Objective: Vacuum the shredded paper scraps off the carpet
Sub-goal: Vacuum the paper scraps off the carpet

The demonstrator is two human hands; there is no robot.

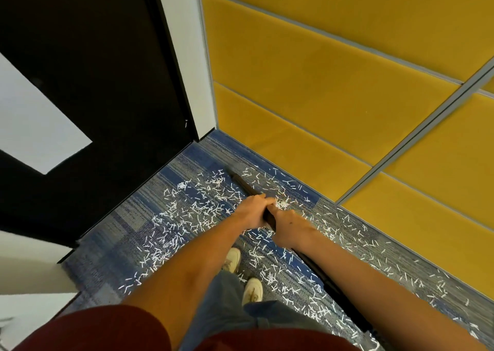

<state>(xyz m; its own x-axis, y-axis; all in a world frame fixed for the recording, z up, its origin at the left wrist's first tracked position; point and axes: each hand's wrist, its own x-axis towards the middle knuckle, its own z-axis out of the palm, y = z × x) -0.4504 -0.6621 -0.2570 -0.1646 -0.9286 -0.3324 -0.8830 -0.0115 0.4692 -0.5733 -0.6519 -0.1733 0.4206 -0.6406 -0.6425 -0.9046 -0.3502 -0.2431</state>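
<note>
White shredded paper scraps (192, 211) lie scattered thickly over the blue and grey carpet (112, 257), from the corner by the wall back past my feet. A long black vacuum wand (244, 183) slants from lower right toward the corner, its far end low over the scraps. My left hand (252, 211) grips the wand from the left. My right hand (290, 226) grips it just behind, from the right. The wand's rear part (334, 289) runs under my right forearm. The nozzle tip is hard to make out.
Yellow padded wall panels (334, 96) close off the right side, with a grey divider strip (417, 139). A black door (93, 83) and white frame (187, 56) stand at left. My two light shoes (240, 273) stand on the carpet among the scraps.
</note>
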